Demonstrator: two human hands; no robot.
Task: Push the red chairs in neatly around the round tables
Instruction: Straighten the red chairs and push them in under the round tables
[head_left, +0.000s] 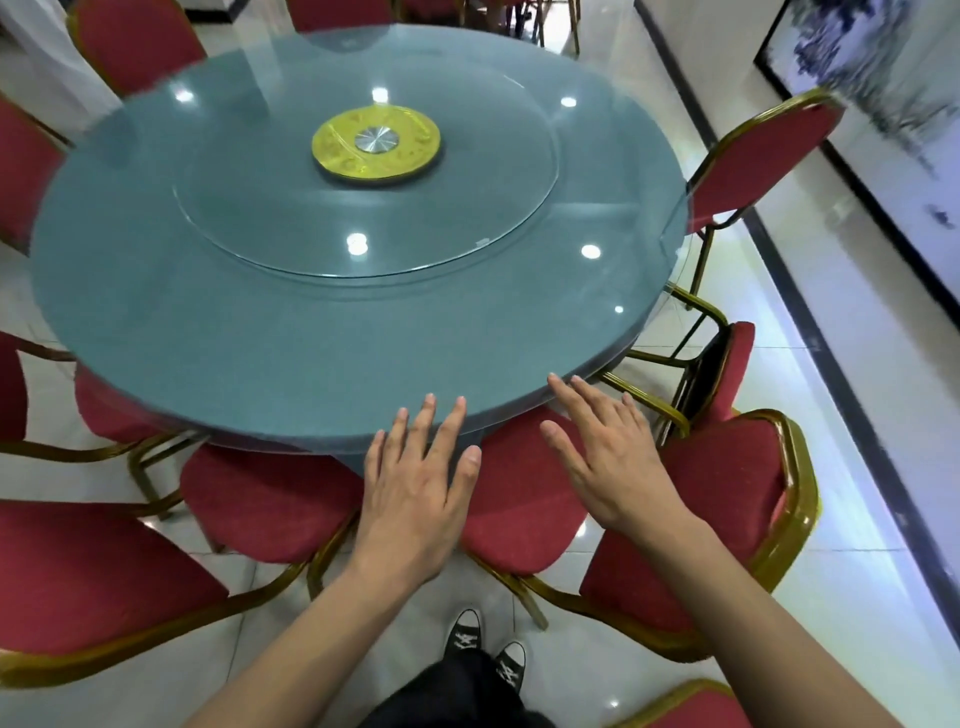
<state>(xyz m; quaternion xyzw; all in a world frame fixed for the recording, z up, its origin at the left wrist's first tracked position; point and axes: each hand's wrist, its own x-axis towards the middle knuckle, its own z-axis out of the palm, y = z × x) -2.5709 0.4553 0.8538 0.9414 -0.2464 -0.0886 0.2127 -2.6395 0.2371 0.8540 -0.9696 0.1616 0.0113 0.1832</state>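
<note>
2 hands (415, 488), 1 table (260, 338).

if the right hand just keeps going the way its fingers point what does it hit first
Most likely the near rim of the round table. The right hand is open, its fingers pointing forward and left, with tips at the glass edge. Depth is unclear, so it might pass just above the tabletop.

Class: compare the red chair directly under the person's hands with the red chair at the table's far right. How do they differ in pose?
The near chair has its seat tucked partly under the round table; the far-right chair stands outside the rim. The near chair's back is nearest the camera; the far-right chair shows its backrest face. Both are red with gold frames.
</note>
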